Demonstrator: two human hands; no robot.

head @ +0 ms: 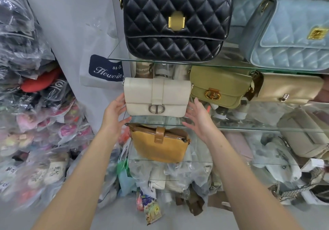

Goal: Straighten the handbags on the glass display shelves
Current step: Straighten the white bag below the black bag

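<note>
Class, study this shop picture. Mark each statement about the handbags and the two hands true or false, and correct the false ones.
1. The black quilted bag stands on the top shelf, above the cream bag. True.
2. The left hand grips the tan bag. False: it is at the cream bag's left end; the tan bag sits untouched below.
3. The olive bag stands right of the cream bag. True.
4. The light blue bag sits on the lowest shelf. False: it is on the top shelf, beside the black quilted bag.
5. The right hand has open fingers. True.
</note>
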